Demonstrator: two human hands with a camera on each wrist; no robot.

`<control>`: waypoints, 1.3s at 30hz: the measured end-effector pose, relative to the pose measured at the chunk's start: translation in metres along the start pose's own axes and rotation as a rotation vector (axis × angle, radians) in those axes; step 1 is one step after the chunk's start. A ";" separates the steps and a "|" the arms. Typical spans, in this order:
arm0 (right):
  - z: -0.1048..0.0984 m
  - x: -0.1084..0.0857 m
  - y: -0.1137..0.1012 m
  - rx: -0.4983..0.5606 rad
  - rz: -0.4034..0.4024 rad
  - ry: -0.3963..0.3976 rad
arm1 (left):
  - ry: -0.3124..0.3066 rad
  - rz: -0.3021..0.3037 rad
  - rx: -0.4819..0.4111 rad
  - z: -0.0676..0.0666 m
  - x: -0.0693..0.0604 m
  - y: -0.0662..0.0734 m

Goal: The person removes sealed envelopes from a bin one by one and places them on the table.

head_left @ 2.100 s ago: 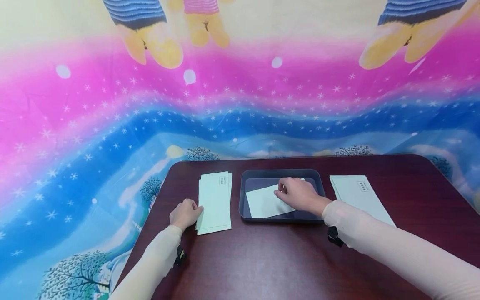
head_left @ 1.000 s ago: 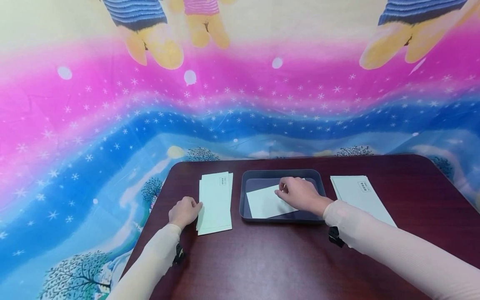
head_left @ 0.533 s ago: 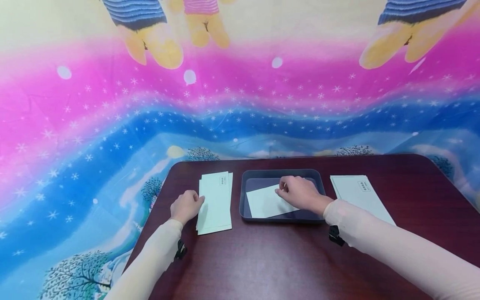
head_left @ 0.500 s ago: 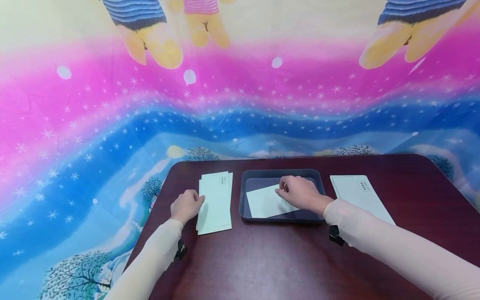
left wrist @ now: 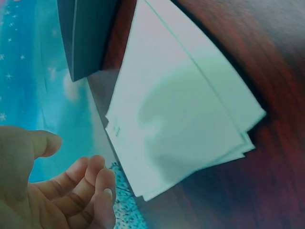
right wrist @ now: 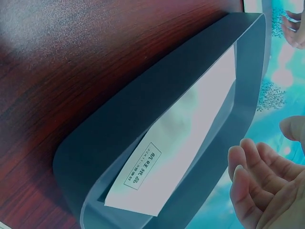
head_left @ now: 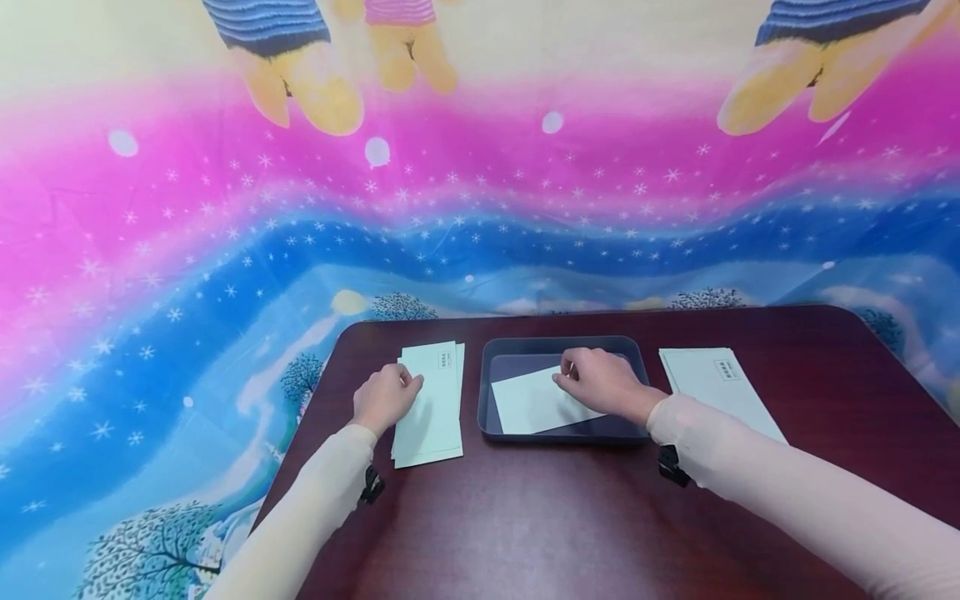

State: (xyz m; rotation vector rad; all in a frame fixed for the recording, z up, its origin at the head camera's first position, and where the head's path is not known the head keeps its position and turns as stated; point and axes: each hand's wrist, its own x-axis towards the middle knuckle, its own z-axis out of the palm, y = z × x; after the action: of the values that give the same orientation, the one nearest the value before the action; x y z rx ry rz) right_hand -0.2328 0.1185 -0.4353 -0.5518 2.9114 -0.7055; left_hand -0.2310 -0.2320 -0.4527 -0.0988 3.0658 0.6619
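My left hand (head_left: 386, 396) hovers over the left edge of a pale green stack of envelopes (head_left: 435, 417). In the left wrist view its fingers (left wrist: 102, 186) curl loosely with a gap to the thumb, holding nothing, and the stack (left wrist: 186, 105) lies apart from it. My right hand (head_left: 606, 385) is above a dark grey tray (head_left: 491, 350), its fingers loosely bent. One envelope (head_left: 528, 404) lies slanted in that tray; in the right wrist view the envelope (right wrist: 176, 138) shows a printed box, and the right fingers (right wrist: 248, 186) hold nothing.
A second stack of envelopes (head_left: 712, 392) lies right of the tray, partly hidden by the right sleeve. Everything stands on a dark red-brown wooden table (head_left: 510, 517). Behind it hangs a colourful printed cloth (head_left: 525, 192).
My left hand has lifted off the left stack's edge and shifted up and slightly right, over the envelopes. The right hand has stayed almost still above the tray.
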 end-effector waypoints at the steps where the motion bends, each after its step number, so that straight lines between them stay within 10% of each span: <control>1: 0.000 0.000 0.000 -0.001 0.004 0.000 | -0.001 0.004 0.002 0.000 0.001 0.003; 39: 0.008 0.012 0.019 -0.002 -0.015 -0.032 | -0.097 0.281 0.045 0.027 0.000 0.096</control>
State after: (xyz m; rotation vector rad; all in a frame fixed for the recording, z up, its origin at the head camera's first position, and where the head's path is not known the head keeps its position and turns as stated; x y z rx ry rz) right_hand -0.2492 0.1264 -0.4518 -0.5800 2.8816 -0.6893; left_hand -0.2375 -0.1337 -0.4374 0.3600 3.0244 0.5840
